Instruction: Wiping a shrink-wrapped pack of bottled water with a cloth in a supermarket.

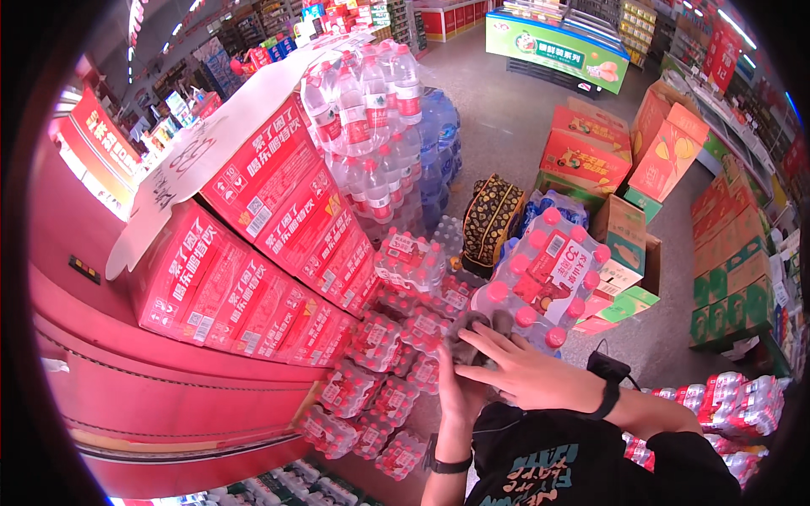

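Note:
A crumpled grey cloth (pixel 474 329) is held between both hands, in front of my chest. My left hand (pixel 461 389) supports it from the near left side, with part of the palm hidden. My right hand (pixel 528 370) lies over the cloth with its fingers spread across it. Just beyond the hands stands a shrink-wrapped pack of large water bottles (pixel 538 278) with pink-red caps. Its near edge is partly covered by the cloth and my right hand.
Smaller shrink-wrapped bottle packs (pixel 376 341) cover the floor to the left. Red drink cartons (pixel 253 253) are stacked beside them. A patterned backpack (pixel 493 221) stands behind the large pack. Cardboard boxes (pixel 588 139) rise at the right, and a chest freezer (pixel 557 50) stands farther back.

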`<action>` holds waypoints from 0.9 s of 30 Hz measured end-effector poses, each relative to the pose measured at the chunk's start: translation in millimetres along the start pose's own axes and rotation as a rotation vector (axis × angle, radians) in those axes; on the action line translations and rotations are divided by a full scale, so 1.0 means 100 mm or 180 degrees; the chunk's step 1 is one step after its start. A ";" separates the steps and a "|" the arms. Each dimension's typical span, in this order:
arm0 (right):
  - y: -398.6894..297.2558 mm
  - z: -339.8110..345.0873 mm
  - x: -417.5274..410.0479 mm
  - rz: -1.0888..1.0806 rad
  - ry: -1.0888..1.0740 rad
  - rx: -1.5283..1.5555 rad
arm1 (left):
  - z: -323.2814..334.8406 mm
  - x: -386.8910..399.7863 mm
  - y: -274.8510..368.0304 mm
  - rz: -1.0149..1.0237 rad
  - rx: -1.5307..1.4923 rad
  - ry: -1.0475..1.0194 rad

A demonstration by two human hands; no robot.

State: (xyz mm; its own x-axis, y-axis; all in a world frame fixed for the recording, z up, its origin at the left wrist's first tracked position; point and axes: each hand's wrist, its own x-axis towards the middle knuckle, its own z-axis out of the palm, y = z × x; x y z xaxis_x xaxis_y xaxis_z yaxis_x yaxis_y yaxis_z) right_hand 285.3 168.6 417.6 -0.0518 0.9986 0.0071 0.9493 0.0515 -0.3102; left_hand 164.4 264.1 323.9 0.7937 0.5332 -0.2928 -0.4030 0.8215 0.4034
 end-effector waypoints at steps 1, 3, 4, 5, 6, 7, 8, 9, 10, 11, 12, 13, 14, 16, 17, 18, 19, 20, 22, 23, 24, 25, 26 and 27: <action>0.01 -0.09 -0.04 -0.0108 0.0130 0.0601 | 0.01 0.06 0.04 -0.0004 0.0015 -0.0002; 0.04 -0.35 -0.08 -0.0245 0.0215 0.0626 | -0.04 0.19 0.16 0.0790 0.0883 0.0033; 0.09 -0.43 -0.10 -0.0113 0.0388 0.0654 | 0.00 0.26 0.20 0.0994 0.0726 0.0258; 0.18 -0.50 -0.16 0.0063 0.0568 0.0644 | 0.23 0.27 0.30 0.1118 0.1010 0.0397; 0.31 -0.50 -0.21 0.0376 0.0787 0.0476 | 0.26 0.39 0.31 0.1799 0.1882 0.0367; 0.46 -0.48 -0.28 0.0705 0.1011 0.0299 | 0.32 0.51 0.30 0.2461 0.2760 0.0309; 0.62 -0.47 -0.35 0.0720 0.1003 0.0303 | 0.51 0.60 0.27 0.3072 0.3016 0.0251; 0.78 -0.42 -0.41 0.1064 0.1215 -0.0042 | 0.59 0.66 0.24 0.3374 0.3338 0.0246; 0.95 -0.33 -0.46 0.1446 0.1429 -0.0393 | 0.58 0.75 0.12 0.3494 0.3610 0.0035; 1.04 -0.25 -0.45 0.1464 0.1424 -0.0386 | 0.56 0.81 0.04 0.3640 0.3881 -0.0160; 1.12 -0.17 -0.45 0.1533 0.1439 -0.0340 | 0.50 0.82 -0.05 0.3698 0.4133 -0.0195; 1.15 -0.13 -0.48 0.1651 0.1463 -0.0309 | 0.43 0.85 -0.13 0.3652 0.4121 -0.0257; 1.06 -0.13 -0.44 0.1694 0.1065 -0.0612 | 0.32 0.84 -0.19 0.3891 0.4094 -0.0218; 0.98 -0.06 -0.39 0.1710 0.1141 -0.0529 | 0.03 0.83 -0.38 0.4106 0.4097 -0.0016; 0.96 -0.05 -0.37 0.1653 0.1246 -0.0462 | -0.16 0.83 -0.47 0.4083 0.4107 0.0005; 0.96 -0.05 -0.36 0.1640 0.1251 -0.0439 | -0.38 0.86 -0.57 0.3886 0.4090 0.0238; 0.97 -0.03 -0.36 0.1647 0.1240 -0.0442 | -0.58 0.88 -0.67 0.3685 0.4066 0.0458; 0.98 -0.02 -0.34 0.1651 0.1202 -0.0424 | -0.76 0.87 -0.76 0.3309 0.4171 0.0767; 1.01 -0.01 -0.33 0.1659 0.1148 -0.0423 | -0.90 0.86 -0.77 0.3106 0.4098 0.0867; 1.01 -0.01 -0.33 0.1656 0.1148 -0.0419 | -0.90 0.85 -0.74 0.2904 0.4036 0.0952; 1.00 0.00 -0.32 0.1648 0.1145 -0.0412 | -0.90 0.86 -0.71 0.2981 0.3887 0.1092; 1.00 0.00 -0.35 0.1673 0.1110 -0.0407 | -0.66 0.81 -0.58 0.2936 0.3886 0.1097; 0.97 -0.01 -0.35 0.1672 0.1165 -0.0452 | -0.38 0.74 -0.40 0.3252 0.3759 0.0976; 0.99 -0.01 -0.35 0.1674 0.1230 -0.0511 | -0.14 0.72 -0.27 0.3573 0.3612 0.0840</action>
State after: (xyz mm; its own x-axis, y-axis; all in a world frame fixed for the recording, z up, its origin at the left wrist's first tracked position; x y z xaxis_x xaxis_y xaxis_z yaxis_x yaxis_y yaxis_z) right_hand 380.9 139.2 387.5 0.5166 0.8211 0.2426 0.8537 -0.4720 -0.2203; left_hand 226.4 283.3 279.2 0.2019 0.8472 0.4913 -0.0742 -0.4870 0.8703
